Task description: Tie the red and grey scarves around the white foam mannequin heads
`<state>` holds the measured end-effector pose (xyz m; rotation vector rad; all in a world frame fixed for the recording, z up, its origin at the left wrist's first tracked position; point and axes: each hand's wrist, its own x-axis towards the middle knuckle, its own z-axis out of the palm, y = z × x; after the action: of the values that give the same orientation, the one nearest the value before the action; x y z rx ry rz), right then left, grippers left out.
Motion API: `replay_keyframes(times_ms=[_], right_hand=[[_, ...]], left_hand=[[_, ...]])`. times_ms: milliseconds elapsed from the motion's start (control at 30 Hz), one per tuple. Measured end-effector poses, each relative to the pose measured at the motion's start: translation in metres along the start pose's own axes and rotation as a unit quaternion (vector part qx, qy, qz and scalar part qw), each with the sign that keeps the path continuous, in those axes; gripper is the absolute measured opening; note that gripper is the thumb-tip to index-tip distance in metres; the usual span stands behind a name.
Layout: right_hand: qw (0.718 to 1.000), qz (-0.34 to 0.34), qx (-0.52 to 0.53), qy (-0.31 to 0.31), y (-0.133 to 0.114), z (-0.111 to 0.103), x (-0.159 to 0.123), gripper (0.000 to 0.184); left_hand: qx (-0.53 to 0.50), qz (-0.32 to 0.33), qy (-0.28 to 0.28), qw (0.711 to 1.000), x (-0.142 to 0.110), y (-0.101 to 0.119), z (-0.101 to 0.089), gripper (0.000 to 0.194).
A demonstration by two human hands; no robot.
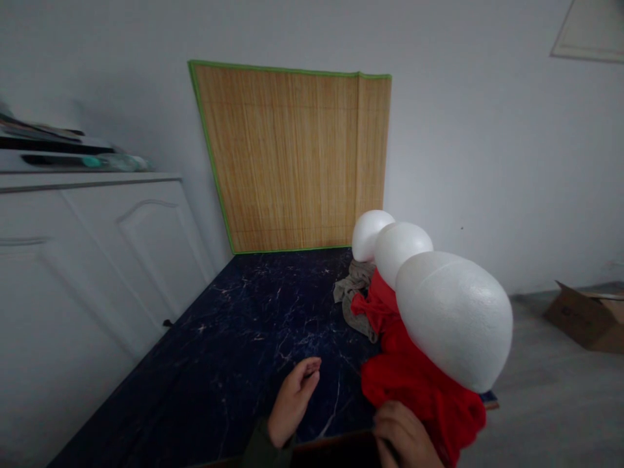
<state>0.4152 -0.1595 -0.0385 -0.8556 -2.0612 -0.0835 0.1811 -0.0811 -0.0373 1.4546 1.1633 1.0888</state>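
The left hand (292,403) hovers loosely curled and empty; the right hand (407,439) pinches the red cloth (419,383) under the near foam head (453,318). A tug could topple that head. Dark marble table (234,338); bamboo mat (297,162) behind, cabinet (88,273) left.

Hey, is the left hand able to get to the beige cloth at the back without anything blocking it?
Probably yes. The left hand hovers open over bare dark marble tabletop, and nothing lies between it and the beige cloth beside the red cloth.
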Motion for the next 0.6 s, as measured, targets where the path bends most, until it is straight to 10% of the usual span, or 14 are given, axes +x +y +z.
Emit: replay_keyframes(times_ms=[133, 300, 600], right_hand=[[0.978, 0.137, 0.114, -0.104, -0.015, 0.052, 0.070, 0.043], [0.968, 0.159, 0.118, -0.153, -0.012, 0.105, 0.071, 0.064], [0.960, 0.176, 0.141, -0.164, -0.007, 0.103, 0.062, 0.065]], left_hand=[[0.071, 0.040, -0.014, 0.997, -0.005, 0.006, 0.003, 0.031], [0.111, 0.051, -0.004, 0.992, -0.012, 0.011, 0.002, 0.031], [0.128, 0.035, -0.019, 0.991, -0.010, -0.002, 0.003, 0.033]])
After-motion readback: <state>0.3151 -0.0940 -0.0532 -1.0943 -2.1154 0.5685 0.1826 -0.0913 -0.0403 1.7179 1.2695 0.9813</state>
